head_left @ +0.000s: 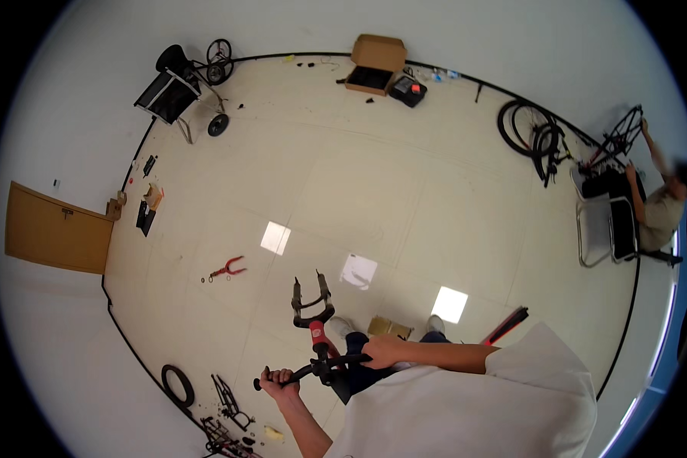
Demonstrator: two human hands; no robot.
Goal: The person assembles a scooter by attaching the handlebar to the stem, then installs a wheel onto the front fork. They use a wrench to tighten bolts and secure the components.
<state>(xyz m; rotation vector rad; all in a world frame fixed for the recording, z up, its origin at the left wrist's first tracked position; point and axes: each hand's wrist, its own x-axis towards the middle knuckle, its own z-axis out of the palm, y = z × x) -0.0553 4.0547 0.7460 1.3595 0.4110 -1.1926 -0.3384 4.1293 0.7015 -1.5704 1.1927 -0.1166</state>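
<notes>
Hands are both gripping the black handlebar point(313, 369) at lower centre, left hand point(278, 379) and right hand point(382, 351) each wrapped around an end, while the fork point(311, 301) is lacking a wheel and a tyre point(178, 385) is lying at lower left.

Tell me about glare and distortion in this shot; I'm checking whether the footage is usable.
Head view: three bright ceiling-light reflections glare off the glossy cream floor; fisheye bends the black wall baseboard into a curve and darkens the corners; the left hand and right hand gripping the black bicycle handlebar stay reasonably sharp; the seated person's face is blurred.
</notes>
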